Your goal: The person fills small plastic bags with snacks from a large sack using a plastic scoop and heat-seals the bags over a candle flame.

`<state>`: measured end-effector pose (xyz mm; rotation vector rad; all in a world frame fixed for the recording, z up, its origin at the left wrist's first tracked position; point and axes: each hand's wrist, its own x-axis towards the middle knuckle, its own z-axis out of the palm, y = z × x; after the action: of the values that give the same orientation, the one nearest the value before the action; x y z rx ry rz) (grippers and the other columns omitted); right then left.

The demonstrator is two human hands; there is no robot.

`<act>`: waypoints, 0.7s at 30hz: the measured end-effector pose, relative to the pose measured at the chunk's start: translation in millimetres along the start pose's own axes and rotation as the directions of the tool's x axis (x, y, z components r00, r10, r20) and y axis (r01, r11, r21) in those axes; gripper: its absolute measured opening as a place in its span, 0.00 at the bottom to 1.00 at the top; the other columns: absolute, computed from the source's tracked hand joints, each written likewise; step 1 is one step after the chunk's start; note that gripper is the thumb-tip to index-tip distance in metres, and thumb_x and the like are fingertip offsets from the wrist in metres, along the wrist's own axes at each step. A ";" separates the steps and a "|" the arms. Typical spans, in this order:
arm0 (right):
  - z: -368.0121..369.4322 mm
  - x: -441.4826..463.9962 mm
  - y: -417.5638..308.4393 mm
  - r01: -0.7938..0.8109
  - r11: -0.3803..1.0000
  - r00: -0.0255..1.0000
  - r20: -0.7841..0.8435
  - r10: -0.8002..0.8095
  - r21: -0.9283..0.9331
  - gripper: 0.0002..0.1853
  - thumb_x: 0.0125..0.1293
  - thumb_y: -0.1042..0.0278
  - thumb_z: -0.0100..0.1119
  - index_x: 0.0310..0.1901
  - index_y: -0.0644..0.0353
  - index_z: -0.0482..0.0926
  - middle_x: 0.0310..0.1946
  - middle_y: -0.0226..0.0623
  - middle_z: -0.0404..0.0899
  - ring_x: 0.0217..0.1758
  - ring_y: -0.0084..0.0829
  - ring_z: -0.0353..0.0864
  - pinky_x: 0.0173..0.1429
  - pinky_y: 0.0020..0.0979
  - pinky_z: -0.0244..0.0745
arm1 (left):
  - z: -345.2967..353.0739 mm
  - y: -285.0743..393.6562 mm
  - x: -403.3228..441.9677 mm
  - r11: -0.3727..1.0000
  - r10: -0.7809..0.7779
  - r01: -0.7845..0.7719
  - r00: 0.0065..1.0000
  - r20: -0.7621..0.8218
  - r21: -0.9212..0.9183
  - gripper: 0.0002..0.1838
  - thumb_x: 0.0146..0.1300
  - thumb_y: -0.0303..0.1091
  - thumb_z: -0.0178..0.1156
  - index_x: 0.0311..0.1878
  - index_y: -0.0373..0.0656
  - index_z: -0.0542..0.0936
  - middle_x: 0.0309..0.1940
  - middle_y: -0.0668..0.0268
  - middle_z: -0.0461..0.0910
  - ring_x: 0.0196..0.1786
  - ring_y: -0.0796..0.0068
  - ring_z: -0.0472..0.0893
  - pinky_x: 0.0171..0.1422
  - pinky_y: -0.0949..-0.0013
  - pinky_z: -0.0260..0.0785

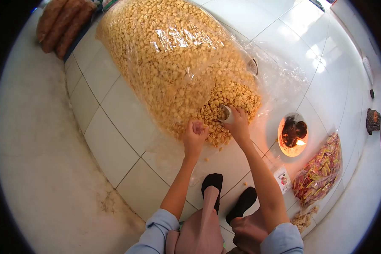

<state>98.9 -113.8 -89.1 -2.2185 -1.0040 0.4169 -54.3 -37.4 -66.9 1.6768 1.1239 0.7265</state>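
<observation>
A huge clear plastic bag (156,63) full of small yellow ring-shaped snacks lies on its side on the floor, its mouth facing me. Loose snacks (235,94) spill at the opening. My right hand (238,123) is wrapped round a white cup (227,115), which is tilted into the snacks with its rim toward the pile. Just left of it, my left hand (195,131) is at the lower edge of the opening, its fingers curled. Whatever those fingers hold, if anything, is too small to make out.
To the right stands a plate (282,142) with a dark container and a burning flame. Beyond it lie a clear bag of small red-and-yellow packets (319,173) and a printed white card (282,180). Long brown filled sacks (65,25) are at the upper left.
</observation>
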 end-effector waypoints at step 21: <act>-21.5 -5.8 4.4 0.117 0.989 0.981 -0.143 -0.128 -0.085 0.32 0.47 0.67 0.68 0.55 0.61 0.67 0.51 0.44 0.65 0.53 0.45 0.65 0.56 0.38 0.64 | 17.2 18.1 7.1 0.992 0.051 -0.073 0.976 0.212 0.101 0.34 0.48 0.43 0.70 0.54 0.44 0.64 0.23 0.70 0.75 0.25 0.79 0.75 0.32 0.74 0.70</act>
<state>108.7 -129.8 -76.3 -2.2040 -1.0853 0.1580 -30.5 -39.6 -56.6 1.8406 0.9808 0.5207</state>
